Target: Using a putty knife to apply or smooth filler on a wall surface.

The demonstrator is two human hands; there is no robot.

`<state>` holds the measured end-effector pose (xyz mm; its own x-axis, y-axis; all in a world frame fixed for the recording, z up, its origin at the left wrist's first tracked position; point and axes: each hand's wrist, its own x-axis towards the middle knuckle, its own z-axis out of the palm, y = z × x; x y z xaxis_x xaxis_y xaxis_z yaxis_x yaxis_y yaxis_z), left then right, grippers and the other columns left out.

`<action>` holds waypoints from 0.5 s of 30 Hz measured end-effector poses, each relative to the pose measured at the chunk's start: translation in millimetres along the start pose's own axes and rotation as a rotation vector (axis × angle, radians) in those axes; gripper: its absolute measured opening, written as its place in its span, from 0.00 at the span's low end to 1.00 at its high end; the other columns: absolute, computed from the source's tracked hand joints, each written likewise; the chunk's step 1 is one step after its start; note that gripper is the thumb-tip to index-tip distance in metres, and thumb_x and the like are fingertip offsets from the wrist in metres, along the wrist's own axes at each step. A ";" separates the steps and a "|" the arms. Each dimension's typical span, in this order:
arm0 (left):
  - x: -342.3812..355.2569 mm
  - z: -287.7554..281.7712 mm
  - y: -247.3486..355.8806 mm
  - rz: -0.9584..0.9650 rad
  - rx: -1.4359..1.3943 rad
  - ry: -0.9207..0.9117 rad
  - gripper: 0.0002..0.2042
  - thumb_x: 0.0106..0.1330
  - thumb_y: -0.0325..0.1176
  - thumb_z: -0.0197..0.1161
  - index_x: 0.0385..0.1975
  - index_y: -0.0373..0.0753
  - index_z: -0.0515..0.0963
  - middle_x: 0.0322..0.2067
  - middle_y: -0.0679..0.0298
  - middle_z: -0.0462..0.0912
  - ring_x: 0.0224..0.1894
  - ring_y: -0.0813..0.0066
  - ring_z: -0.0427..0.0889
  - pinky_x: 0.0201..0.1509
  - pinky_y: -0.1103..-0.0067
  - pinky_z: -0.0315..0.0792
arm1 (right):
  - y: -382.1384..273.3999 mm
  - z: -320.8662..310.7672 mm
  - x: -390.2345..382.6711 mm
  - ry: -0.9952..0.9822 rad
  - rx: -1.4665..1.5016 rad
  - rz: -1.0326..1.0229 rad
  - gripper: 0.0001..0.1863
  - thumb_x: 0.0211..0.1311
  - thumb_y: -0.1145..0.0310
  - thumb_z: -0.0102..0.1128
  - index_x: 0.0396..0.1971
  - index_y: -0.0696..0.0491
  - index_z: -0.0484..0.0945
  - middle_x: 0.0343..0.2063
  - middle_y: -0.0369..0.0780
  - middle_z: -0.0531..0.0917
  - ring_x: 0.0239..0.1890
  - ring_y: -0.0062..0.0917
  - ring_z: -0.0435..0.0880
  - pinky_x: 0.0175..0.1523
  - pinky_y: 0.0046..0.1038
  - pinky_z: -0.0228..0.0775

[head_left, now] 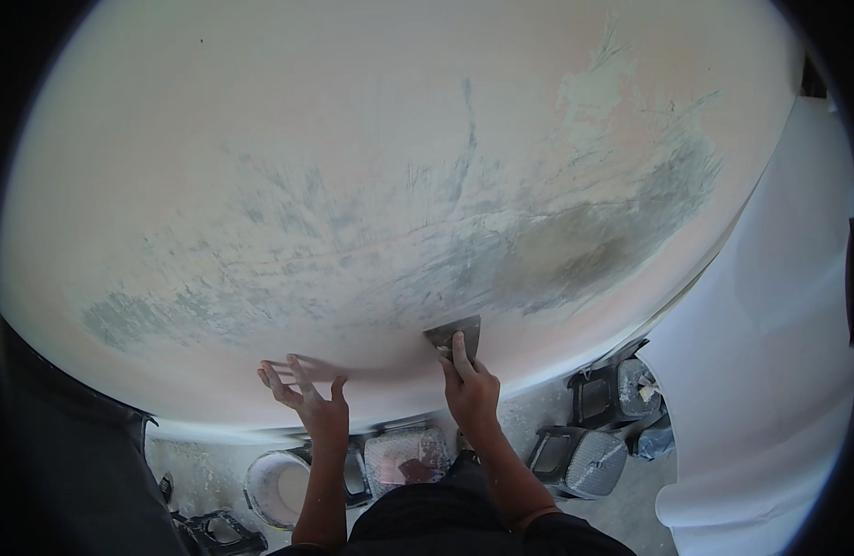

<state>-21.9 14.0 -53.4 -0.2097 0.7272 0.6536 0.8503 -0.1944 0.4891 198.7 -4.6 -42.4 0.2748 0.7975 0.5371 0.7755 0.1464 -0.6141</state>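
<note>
A large, curved pale surface (pixel 371 213) fills most of the head view, pinkish-white with grey-blue smeared filler streaks across its middle. A damp-looking brownish patch (pixel 566 248) shows in the streaks on the right. My right hand (pixel 469 385) grips a dark filling knife (pixel 457 335), its index finger laid along the blade. The wide edge of that blade lies at or very near the surface, below the streaks; exact contact I cannot tell. To the left, my left hand (pixel 308 397) is empty with fingers spread, its fingertips at the lower part of the surface.
Below stand a white bucket (pixel 277 487), a spattered step stool (pixel 407 456) and more stools (pixel 594 463) on a dusty floor (pixel 200 463). White sheeting (pixel 760 371) hangs at the right, dark sheeting (pixel 66 445) at the left.
</note>
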 end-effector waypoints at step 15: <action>-2.2 2.7 -5.5 0.050 0.041 0.033 0.53 0.47 0.35 0.78 0.71 0.42 0.48 0.70 0.44 0.33 0.72 0.38 0.35 0.69 0.48 0.50 | 2.2 8.5 -9.8 0.070 0.071 -0.004 0.25 0.58 0.72 0.66 0.57 0.53 0.75 0.22 0.49 0.81 0.22 0.40 0.83 0.26 0.33 0.73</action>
<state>-24.8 15.2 -59.2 -0.1821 0.6950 0.6956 0.8789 -0.2022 0.4321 192.9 -7.1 -54.0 0.3129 0.7546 0.5768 0.7352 0.1921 -0.6500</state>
